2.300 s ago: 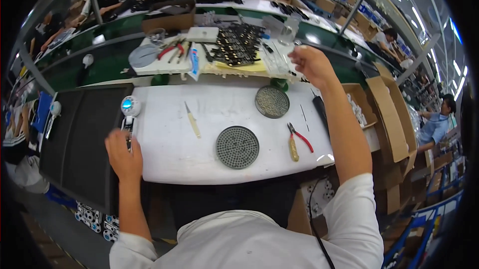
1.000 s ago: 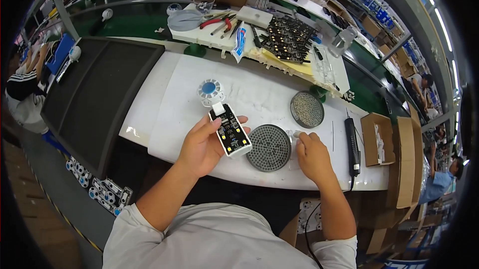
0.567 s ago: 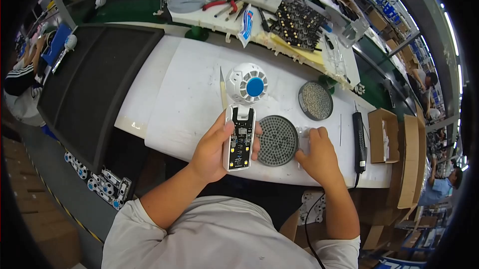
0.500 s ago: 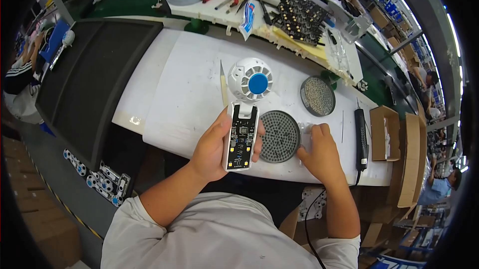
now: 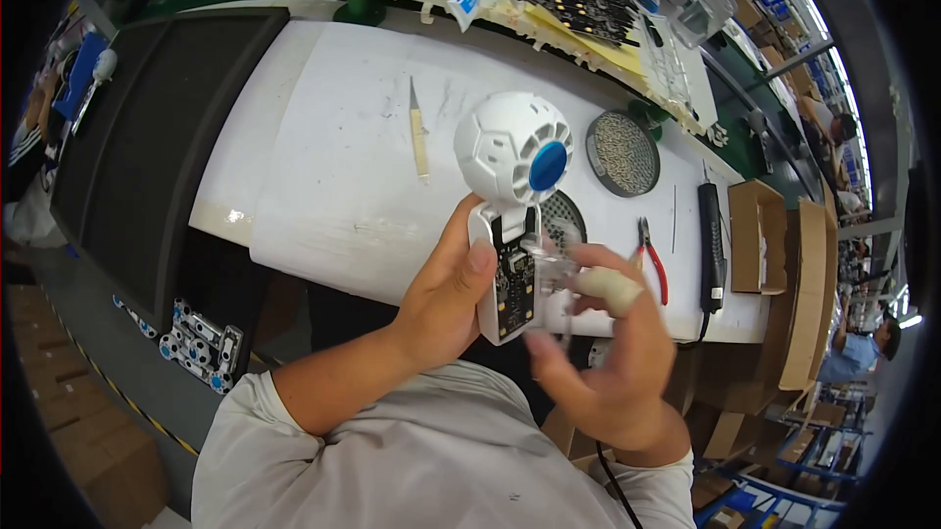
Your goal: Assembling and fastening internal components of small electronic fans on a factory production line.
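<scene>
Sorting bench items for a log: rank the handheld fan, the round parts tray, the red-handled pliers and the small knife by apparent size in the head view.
1. Handheld fan, though held close to the camera, so inflated.
2. Round parts tray.
3. Red-handled pliers and small knife: too alike to rank.

bench: white top (image 5: 323,166), scuffed
knife: (image 5: 419,132) near bench middle
round tray: (image 5: 622,153) right of knife, full of small parts
second tray: (image 5: 561,220) just below round tray, half hidden
pliers: (image 5: 650,256) red-handled, right of second tray
screwdriver: (image 5: 711,240) black, right of pliers
</scene>
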Demonstrator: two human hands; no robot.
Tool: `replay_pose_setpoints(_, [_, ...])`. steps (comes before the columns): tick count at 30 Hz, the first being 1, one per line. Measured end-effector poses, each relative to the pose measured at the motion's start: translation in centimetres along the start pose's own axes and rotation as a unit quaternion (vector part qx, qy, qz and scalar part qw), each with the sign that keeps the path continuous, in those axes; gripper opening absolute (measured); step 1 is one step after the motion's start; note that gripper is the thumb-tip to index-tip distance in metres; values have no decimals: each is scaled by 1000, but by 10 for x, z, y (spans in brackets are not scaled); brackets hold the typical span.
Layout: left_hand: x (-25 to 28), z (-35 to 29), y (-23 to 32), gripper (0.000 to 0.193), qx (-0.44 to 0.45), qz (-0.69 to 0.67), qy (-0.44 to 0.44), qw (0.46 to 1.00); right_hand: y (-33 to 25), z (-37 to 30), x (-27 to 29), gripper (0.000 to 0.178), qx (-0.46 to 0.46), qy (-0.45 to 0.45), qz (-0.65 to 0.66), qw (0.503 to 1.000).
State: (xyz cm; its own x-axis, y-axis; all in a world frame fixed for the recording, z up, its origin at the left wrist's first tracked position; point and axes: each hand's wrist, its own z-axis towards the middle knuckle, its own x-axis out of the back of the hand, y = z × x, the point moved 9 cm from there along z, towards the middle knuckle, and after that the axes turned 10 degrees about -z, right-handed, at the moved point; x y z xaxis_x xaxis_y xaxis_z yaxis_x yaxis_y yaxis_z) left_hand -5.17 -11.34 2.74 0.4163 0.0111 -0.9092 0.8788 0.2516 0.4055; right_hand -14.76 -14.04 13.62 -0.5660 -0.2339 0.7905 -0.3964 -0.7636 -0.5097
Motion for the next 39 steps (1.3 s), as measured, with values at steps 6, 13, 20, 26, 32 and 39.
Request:
replay_pose_setpoints(6, [-11,-6,-4,69,-3,-15,-16,1000,-12,-4,-21,48,79,71,-101,989])
replay_pose_setpoints(13, [5,-11,-7,65,-10,7,-7,1000,-18,-5,-26,52,120,55,-143,981])
replay_pose_setpoints(20, [13,-5,3,52,33,40,33,998,-19,-18,-36,54,168,15,-96,981])
replay_pose_setpoints(26, [-18,-4,9,50,16,-32,-32,999,52,-58,-73,59,-170,-215,254,928])
replay_pose_setpoints(32, [-28,-11,6,52,51,-69,-57,995,28,-55,-90,85,-178,-191,422,868])
replay_pose_setpoints(39, [-33,-2,7,35,28,63,-36,997,46,-52,-61,47,-76,-77,287,952])
